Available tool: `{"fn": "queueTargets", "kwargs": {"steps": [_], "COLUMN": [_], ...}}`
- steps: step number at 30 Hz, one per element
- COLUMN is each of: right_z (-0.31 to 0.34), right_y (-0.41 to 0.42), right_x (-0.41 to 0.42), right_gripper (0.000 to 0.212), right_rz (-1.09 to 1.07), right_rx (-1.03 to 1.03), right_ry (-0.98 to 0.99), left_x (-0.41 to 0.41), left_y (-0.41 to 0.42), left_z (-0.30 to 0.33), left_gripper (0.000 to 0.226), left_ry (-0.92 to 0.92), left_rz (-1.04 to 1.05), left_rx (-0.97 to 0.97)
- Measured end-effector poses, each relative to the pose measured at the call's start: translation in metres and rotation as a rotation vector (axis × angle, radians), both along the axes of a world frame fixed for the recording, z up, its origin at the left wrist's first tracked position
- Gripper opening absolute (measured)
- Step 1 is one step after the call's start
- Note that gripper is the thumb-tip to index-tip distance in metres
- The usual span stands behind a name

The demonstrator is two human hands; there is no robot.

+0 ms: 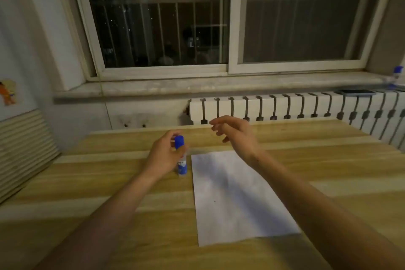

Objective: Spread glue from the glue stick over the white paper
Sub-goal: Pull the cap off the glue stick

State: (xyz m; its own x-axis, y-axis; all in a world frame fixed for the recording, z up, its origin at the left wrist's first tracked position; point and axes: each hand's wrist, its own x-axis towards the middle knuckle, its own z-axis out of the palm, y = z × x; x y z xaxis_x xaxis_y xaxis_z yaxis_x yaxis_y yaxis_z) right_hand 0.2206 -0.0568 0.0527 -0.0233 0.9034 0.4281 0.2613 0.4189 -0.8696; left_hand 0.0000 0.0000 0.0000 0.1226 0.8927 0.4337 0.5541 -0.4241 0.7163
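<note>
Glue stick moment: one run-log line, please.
left hand grips capped glue stick | right hand open, empty | white paper flat on table

Two bare forearms are entering from the bottom edge, one from 7 o'clock, one from 4 o'clock. No sleeves are showing. The left hand [163, 155] and right hand [236, 136] are wearing nothing visible on fingers or wrists.

left arm: bare forearm reaching forward from lower left, wrist bent slightly inward | left hand [163, 153]: fingers and thumb curled, pinching the glue stick [181, 158] near its blue cap — stick upright | right arm: bare forearm reaching forward from lower right | right hand [235, 132]: raised, fingers loosely curled — holding nothing
</note>
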Motion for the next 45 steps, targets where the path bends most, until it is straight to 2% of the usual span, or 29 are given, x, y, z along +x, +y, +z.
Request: {"fn": "queueTargets", "kwargs": {"steps": [4,8,12,14,16,19,21,23,28,32,36,38,41,45], "right_z": [-0.023,-0.046,-0.065,-0.073,-0.078,-0.080,-0.081,-0.082,-0.082,-0.082,-0.084,-0.086,-0.087,-0.085], "right_y": [0.003,0.012,0.018,0.017,0.016,0.016,0.016,0.017,0.017,0.016,0.015,0.015,0.016,0.015], "right_x": [-0.004,-0.010,-0.017,-0.021,-0.024,-0.024,-0.022,-0.019,-0.009,-0.005,-0.003,-0.002,-0.002,-0.002], "right_gripper": [0.025,0.025,0.033,0.027,0.020,0.025,0.026,0.026,0.025,0.017,0.014,0.009,0.016,0.021], "right_rz": [-0.027,-0.033,-0.032,-0.015,0.009,0.038,0.042,0.029,-0.011,-0.016,-0.017,-0.025,-0.056,-0.045], "right_rx": [-0.064,-0.153,-0.258,-0.266,-0.254,-0.268,-0.263,-0.266,-0.313,-0.293,-0.280,-0.244,-0.203,-0.199], "right_ry": [-0.072,-0.117,-0.125,-0.081,-0.032,0.051,0.092,0.129,0.210,0.235,0.263,0.207,0.119,0.160], "left_x": [0.007,0.016,0.023,0.026,0.028,0.030,0.030,0.031,0.027,0.024,0.023,0.023,0.022,0.022], "left_y": [-0.007,-0.014,-0.021,-0.022,-0.022,-0.021,-0.021,-0.022,-0.018,-0.016,-0.015,-0.015,-0.015,-0.015], "left_z": [-0.001,0.000,0.000,-0.004,-0.008,-0.013,-0.017,-0.023,-0.034,-0.037,-0.037,-0.039,-0.040,-0.038], "left_gripper": [0.044,0.041,0.028,0.024,0.024,0.028,0.031,0.032,0.028,0.036,0.029,0.025,0.026,0.028], "left_ry": [0.012,-0.122,-0.502,-0.669,-0.848,-1.090,-1.189,-1.186,-0.935,-0.804,-0.771,-0.777,-0.773,-0.751], "left_rz": [0.086,0.102,0.009,-0.005,-0.027,-0.081,-0.113,-0.124,-0.103,-0.084,-0.062,-0.056,-0.029,-0.007], "left_rx": [0.041,0.079,-0.052,-0.141,-0.230,-0.353,-0.414,-0.441,-0.376,-0.336,-0.312,-0.318,-0.336,-0.354]}}
